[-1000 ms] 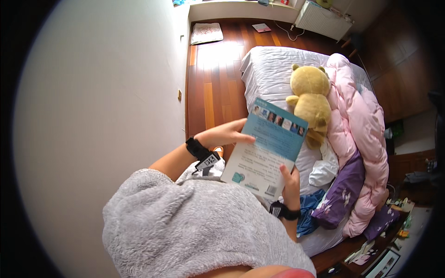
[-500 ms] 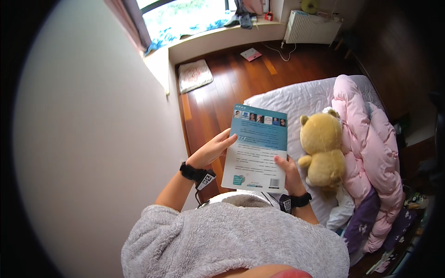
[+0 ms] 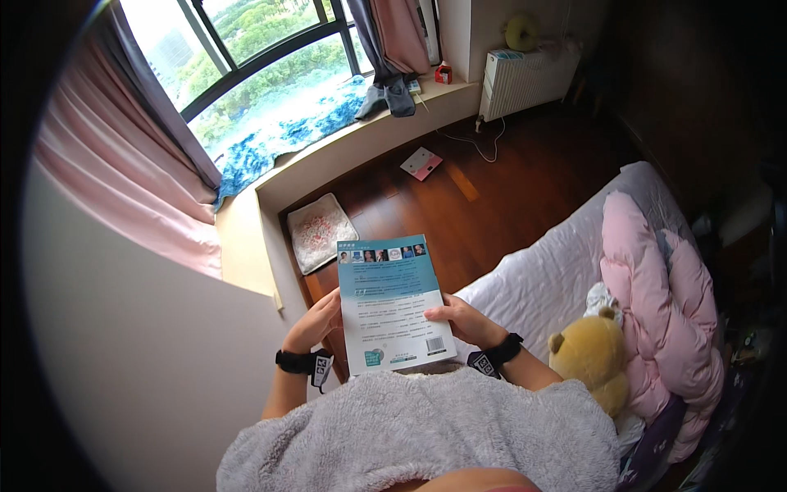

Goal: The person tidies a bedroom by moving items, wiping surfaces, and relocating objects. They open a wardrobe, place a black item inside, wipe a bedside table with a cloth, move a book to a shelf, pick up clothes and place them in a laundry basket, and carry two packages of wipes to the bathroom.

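Partly behind book (image 3: 393, 305), right hand (image 3: 473, 322)

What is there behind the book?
Beyond the book, floor and a mat show. The right hand has its thumb on the cover; its other fingers are mostly hidden, and whatever lies directly behind is covered.

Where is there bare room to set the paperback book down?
Wooden floor shows bare between the radiator and the bed; so does the bed's strip left of the pink quilt, beyond the teddy bear. Crowded: the bed's right side, under quilt and bear.
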Available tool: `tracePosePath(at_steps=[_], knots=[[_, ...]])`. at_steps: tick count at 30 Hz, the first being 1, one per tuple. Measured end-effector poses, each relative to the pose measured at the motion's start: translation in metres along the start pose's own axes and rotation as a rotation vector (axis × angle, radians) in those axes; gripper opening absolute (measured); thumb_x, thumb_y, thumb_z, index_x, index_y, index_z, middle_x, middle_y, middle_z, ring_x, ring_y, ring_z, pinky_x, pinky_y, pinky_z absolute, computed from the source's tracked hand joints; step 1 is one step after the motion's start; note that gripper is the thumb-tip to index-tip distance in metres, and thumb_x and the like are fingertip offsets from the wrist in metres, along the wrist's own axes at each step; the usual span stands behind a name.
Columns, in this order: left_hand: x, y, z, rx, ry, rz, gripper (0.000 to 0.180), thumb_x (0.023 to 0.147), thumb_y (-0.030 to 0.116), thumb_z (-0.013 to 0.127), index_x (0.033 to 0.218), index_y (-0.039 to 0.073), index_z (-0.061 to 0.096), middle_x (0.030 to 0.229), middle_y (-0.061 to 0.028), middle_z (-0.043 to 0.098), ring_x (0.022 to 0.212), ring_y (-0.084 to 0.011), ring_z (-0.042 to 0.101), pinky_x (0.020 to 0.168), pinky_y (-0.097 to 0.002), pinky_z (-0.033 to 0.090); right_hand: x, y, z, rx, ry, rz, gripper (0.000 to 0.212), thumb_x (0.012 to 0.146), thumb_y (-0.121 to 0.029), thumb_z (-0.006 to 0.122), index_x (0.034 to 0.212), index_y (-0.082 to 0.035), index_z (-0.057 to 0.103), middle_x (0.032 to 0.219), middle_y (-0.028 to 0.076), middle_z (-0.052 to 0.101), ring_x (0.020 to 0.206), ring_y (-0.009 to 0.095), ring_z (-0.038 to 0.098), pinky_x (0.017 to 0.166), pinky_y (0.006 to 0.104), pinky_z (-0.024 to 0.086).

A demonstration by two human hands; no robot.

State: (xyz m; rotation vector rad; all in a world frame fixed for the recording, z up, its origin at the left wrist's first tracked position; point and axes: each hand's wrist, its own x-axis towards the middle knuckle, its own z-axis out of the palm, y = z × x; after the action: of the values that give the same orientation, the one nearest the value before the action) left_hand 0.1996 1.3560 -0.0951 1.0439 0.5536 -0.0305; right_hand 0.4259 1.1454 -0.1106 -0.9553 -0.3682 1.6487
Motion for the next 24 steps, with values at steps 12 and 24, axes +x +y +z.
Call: tracePosePath(at_steps=[12,24], knots=[[0.462,0.214,-0.050,0.460,-0.510,-0.406,0.070,0.099,0.058,0.028,0.130,0.002,0.054,0.120,-0.0135,0.062,0.106,-0.0209,0.060,0.094,-0.0346,0.047,0.163,-0.181,-0.164,0.518,0.715,-0.395,0.044,0.087,-0.020,0.060,0.124,0.003,0.050,0.114,0.010,0.060,0.104,0.020,0.058,0.091,0.0315,0.046],[0.872,0.344,0.150,0.119,-0.683,-0.476,0.060,0.096,0.039,0.051,0.136,-0.005,0.043,0.127,-0.0197,0.055,0.112,-0.0278,0.056,0.096,-0.0391,0.046,0.169,-0.457,-0.468,-0.085,0.870,-0.620,0.041,0.095,-0.021,0.052,0.131,-0.004,0.048,0.125,0.009,0.055,0.115,0.025,0.054,0.096,0.0358,0.043]])
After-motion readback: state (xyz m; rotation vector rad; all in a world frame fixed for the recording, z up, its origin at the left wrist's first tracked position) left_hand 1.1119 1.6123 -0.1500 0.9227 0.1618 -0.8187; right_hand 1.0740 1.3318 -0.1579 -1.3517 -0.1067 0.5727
